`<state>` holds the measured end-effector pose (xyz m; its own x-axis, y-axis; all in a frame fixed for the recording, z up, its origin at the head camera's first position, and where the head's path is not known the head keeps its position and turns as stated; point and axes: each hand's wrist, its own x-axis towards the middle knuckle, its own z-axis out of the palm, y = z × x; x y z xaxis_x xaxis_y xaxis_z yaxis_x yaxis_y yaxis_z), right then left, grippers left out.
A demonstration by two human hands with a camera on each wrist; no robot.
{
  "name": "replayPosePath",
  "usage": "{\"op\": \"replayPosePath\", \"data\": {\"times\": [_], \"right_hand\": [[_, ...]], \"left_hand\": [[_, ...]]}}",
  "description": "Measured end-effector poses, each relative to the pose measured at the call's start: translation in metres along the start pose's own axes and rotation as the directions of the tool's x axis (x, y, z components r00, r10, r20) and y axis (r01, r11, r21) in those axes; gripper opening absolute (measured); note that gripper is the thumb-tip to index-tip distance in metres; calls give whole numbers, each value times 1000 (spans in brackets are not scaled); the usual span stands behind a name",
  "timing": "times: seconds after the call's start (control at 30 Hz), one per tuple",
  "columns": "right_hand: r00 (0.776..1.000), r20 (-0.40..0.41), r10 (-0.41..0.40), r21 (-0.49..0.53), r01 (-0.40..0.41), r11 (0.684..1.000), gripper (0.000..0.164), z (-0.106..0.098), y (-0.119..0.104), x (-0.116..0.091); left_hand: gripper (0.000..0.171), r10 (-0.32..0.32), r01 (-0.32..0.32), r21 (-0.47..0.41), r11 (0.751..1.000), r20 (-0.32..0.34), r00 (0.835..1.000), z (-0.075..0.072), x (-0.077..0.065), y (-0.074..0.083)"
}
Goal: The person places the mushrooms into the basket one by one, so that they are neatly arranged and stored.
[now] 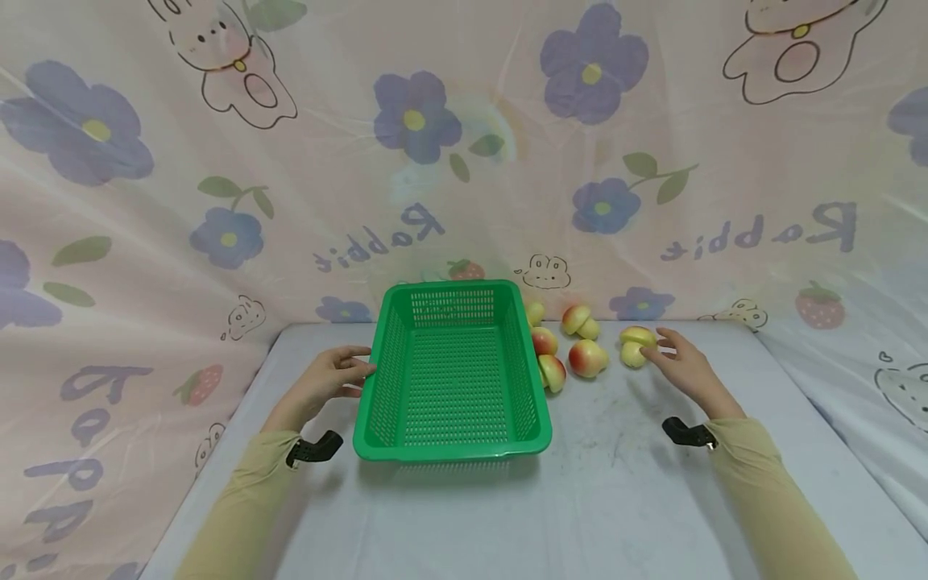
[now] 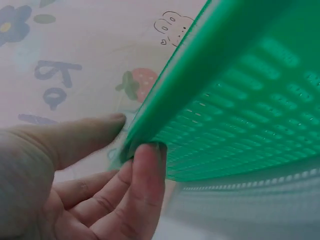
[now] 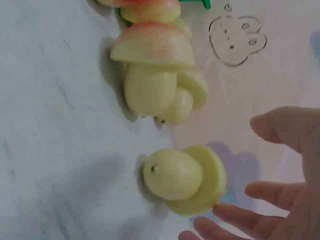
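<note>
The green plastic basket (image 1: 453,387) has perforated walls and holds nothing. My left hand (image 1: 326,383) is at its left rim; in the left wrist view the fingers (image 2: 149,175) curl under the rim with the thumb on the other side. My right hand (image 1: 685,366) is spread beside a yellow toy mushroom (image 1: 635,346), the rightmost one. In the right wrist view a fingertip meets or nearly meets the edge of that mushroom's cap (image 3: 217,175); contact is hard to tell. The hand holds nothing.
Several more red-and-yellow toy mushrooms (image 1: 587,358) lie on the white tabletop (image 1: 609,483) right of the basket, some partly hidden by its wall. A patterned curtain (image 1: 500,161) with flowers and rabbits hangs behind the table.
</note>
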<state>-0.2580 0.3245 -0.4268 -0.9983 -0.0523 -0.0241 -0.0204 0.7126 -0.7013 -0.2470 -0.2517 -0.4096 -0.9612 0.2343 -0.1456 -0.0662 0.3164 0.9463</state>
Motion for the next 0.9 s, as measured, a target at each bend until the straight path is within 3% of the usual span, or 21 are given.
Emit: {"op": "replayPosePath", "data": {"times": [0.3, 0.63, 0.9], "right_hand": [[996, 44, 74, 239, -82, 967, 81, 5, 21, 16], [988, 70, 136, 293, -150, 944, 86, 11, 26, 24], [987, 47, 156, 332, -163, 929, 89, 11, 28, 32]], "left_hand": [[56, -3, 3, -11, 1000, 23, 1000, 2, 0, -3], [56, -2, 3, -26, 1000, 21, 1000, -1, -2, -6], [57, 16, -16, -18, 1000, 24, 1000, -5, -1, -8]]}}
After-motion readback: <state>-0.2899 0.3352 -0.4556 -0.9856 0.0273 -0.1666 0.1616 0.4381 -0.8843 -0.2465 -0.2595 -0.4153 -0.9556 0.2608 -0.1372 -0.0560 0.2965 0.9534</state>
